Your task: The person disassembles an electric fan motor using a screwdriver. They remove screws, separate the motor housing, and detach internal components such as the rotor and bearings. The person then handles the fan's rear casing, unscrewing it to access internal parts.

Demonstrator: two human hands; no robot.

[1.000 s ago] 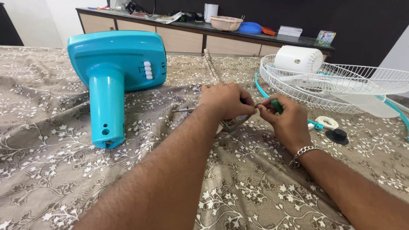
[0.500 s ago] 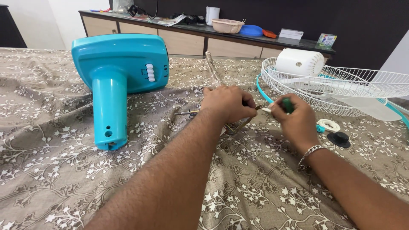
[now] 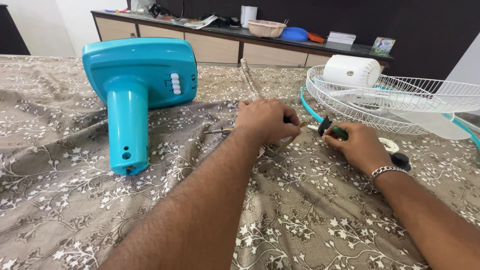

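- Brown cloth (image 3: 75, 200) with white floral print lying over the whole work surface, creasing in places.
- Long low sideboard (image 3: 220, 47) with beige drawer fronts and dark top running along the far wall.
- Dark wall panel (image 3: 425, 25) standing behind it.
- White wall (image 3: 75, 15) showing at left, daylight falling evenly.

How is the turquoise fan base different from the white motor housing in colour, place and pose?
The turquoise fan base is blue-green and lies on its side on the patterned cloth, its neck pointing toward the camera. The white motor housing is white, smaller in view, and sits at the wire fan guard. Neither hand touches either. Both are plastic fan parts.
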